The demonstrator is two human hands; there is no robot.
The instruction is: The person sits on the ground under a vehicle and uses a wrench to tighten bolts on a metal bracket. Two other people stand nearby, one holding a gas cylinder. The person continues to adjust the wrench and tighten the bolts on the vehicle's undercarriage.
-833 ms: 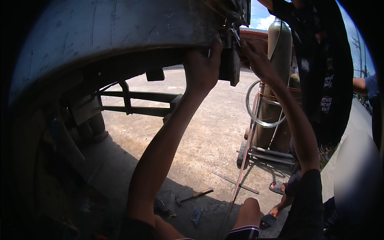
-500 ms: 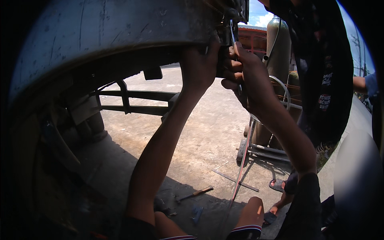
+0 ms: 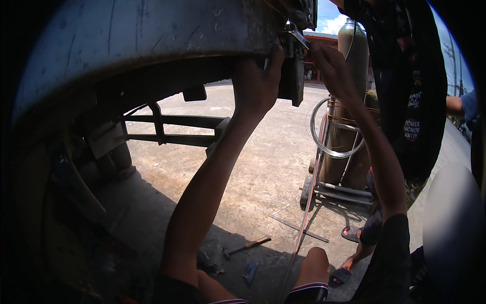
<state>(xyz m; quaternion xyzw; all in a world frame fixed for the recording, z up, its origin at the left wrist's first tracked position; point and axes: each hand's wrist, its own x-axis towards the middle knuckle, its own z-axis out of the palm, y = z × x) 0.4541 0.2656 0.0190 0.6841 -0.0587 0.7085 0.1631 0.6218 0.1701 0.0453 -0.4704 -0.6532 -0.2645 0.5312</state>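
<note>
1. Left hand (image 3: 255, 86) raised at lower edge of metal panel (image 3: 167, 30); fingers lost in shadow, can't tell if it's gripping.
2. Wrench's far end against dark bracket (image 3: 292, 48); exact contact unclear. Co-worker (image 3: 405, 101) at right, cut off by top edge.
3. Gas cylinder (image 3: 353, 66) upright behind right forearm, wire coil (image 3: 334, 153) beside it. Hammer (image 3: 248, 245), flat bar (image 3: 298, 228) on ground.
4. Right hand (image 3: 331, 66) pinches shiny wrench (image 3: 300, 38) by near end; ring end points up-left.
</note>
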